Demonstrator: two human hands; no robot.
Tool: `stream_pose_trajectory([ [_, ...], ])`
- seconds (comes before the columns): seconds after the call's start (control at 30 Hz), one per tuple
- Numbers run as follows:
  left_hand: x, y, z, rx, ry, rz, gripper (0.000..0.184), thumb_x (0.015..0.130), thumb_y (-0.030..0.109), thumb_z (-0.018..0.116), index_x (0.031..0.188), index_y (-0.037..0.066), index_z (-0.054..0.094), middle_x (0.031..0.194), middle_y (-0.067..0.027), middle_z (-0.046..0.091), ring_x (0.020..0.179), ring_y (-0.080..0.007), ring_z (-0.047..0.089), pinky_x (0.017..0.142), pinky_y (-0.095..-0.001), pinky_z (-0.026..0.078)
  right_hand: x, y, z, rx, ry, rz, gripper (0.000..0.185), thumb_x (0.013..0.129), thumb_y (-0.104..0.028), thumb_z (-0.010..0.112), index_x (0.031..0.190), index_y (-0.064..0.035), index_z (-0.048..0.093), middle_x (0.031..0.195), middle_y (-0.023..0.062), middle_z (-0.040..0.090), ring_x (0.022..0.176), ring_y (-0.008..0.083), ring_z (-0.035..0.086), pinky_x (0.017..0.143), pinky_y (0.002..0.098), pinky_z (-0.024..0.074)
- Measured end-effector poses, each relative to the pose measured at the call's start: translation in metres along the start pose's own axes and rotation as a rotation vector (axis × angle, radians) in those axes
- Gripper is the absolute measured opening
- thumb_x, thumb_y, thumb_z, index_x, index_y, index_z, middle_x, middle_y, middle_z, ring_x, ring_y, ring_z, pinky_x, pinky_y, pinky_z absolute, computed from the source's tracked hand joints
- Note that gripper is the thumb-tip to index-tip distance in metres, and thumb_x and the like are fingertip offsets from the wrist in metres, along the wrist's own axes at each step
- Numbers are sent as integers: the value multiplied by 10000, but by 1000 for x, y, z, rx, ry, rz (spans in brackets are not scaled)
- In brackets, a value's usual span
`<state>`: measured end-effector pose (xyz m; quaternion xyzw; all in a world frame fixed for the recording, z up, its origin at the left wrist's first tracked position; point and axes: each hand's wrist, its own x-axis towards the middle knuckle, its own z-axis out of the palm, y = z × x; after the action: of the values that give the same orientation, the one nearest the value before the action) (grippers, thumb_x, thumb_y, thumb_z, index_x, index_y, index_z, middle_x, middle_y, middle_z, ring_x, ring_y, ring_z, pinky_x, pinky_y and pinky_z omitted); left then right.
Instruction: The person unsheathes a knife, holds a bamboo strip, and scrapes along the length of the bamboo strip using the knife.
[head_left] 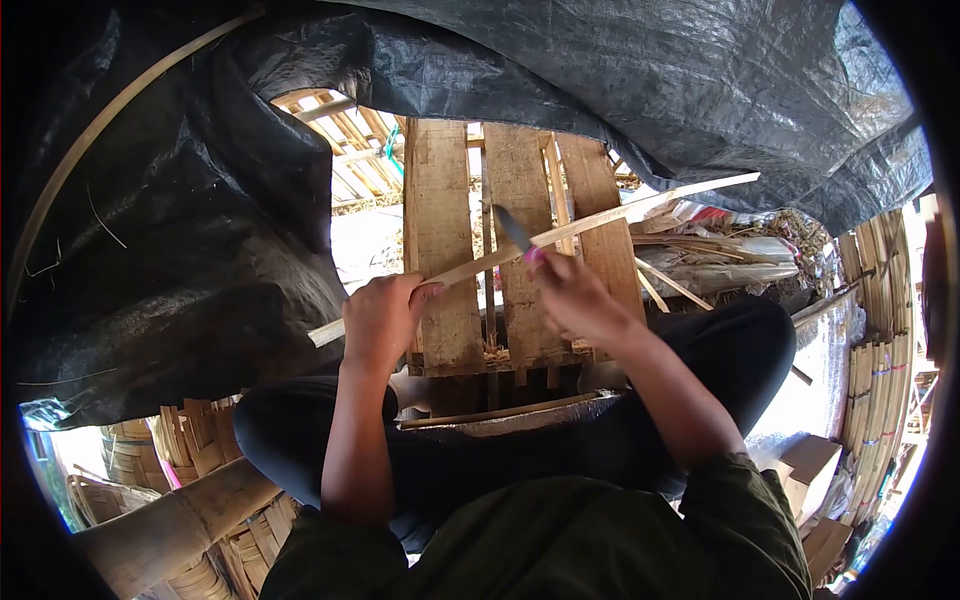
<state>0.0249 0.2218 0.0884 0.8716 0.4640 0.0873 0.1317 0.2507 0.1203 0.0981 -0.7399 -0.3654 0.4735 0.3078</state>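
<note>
A long, pale, flat strip, likely bamboo (474, 268), runs slantwise across the wooden planks (440, 215) before me, its right end higher in the view. My left hand (380, 308) is closed around it near the lower left end. The fingers of my right hand (578, 298) wrap round the pink handle of a knife (513, 229). Its grey blade points up and to the left, crossing the strip near the middle plank. Whether the edge cuts into the strip, I cannot tell.
Black plastic sheeting (720, 80) hangs at the top and left. A thick bamboo pole (180, 520) lies at lower left near woven baskets. Tied bundles of slats (875, 400) and a cardboard box (808, 470) stand at right. My bent knees flank the planks.
</note>
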Motion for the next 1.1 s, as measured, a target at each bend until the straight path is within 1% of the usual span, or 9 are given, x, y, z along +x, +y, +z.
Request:
stream_pose_trajectory([
  [0.2, 0, 12, -4, 67, 40, 17, 406, 915, 481, 640, 760, 108, 686, 652, -120, 651, 629, -346, 659, 574, -433, 504, 6, 1, 1, 53, 239, 94, 293, 1077, -267, 389, 1091, 3, 501, 600, 37, 519, 429, 126, 497, 367, 316, 385],
  [0.27, 1, 6, -1, 36, 39, 17, 403, 916, 478, 640, 757, 110, 686, 648, -118, 649, 622, -342, 656, 569, -429, 503, 21, 35, 9, -230, 337, -366, 312, 1086, -298, 368, 1128, -7, 471, 605, 12, 493, 433, 101, 468, 349, 277, 391],
  [0.33, 0, 3, -1, 8, 37, 13, 400, 917, 475, 640, 754, 113, 686, 644, -116, 647, 615, -338, 653, 563, -424, 501, 2, -6, -12, 252, -157, 113, 295, 1082, -284, 373, 1133, -11, 472, 618, 19, 494, 433, 104, 468, 342, 280, 392],
  [0.37, 1, 4, -4, 26, 42, 19, 398, 921, 470, 638, 750, 114, 686, 644, -116, 647, 612, -338, 651, 561, -421, 500, 12, -1, -16, 297, 9, 166, 282, 1078, -259, 384, 1074, -5, 506, 633, 44, 529, 424, 127, 487, 345, 305, 381],
  [0.47, 0, 10, -10, 30, 14, 9, 413, 930, 476, 627, 741, 114, 688, 642, -119, 646, 615, -341, 652, 565, -423, 499, 18, 7, -19, 43, 304, 88, 285, 1071, -250, 390, 1036, 0, 523, 649, 58, 552, 427, 141, 505, 357, 309, 382],
  [0.6, 2, 10, -11, -61, -108, -106, 472, 926, 529, 620, 720, 110, 695, 641, -127, 643, 645, -354, 660, 595, -441, 502, 3, 2, 17, -57, 63, -107, 253, 1058, -222, 389, 1013, -7, 514, 643, 67, 545, 436, 143, 510, 347, 306, 385],
  [0.8, 2, 15, -11, -12, -113, -125, 504, 905, 567, 635, 710, 108, 705, 648, -132, 650, 664, -362, 666, 620, -451, 507, 14, 12, -22, 84, 93, 210, 323, 1080, -342, 366, 1202, -79, 509, 597, 31, 480, 417, 136, 488, 381, 327, 402],
  [0.9, 3, 11, -6, -95, -142, -141, 504, 913, 561, 627, 711, 106, 705, 645, -133, 647, 658, -366, 663, 615, -456, 506, 0, 8, 17, -217, 182, -275, 338, 1073, -226, 356, 1100, 34, 570, 687, 100, 585, 527, 134, 569, 434, 320, 432],
  [1.1, 5, 15, -10, -86, -138, -113, 499, 934, 545, 615, 748, 94, 721, 611, -138, 615, 630, -349, 640, 605, -439, 477, 0, -1, -17, -79, 42, 105, 374, 1062, -225, 377, 1177, 110, 494, 760, 186, 626, 579, 232, 626, 495, 395, 500],
])
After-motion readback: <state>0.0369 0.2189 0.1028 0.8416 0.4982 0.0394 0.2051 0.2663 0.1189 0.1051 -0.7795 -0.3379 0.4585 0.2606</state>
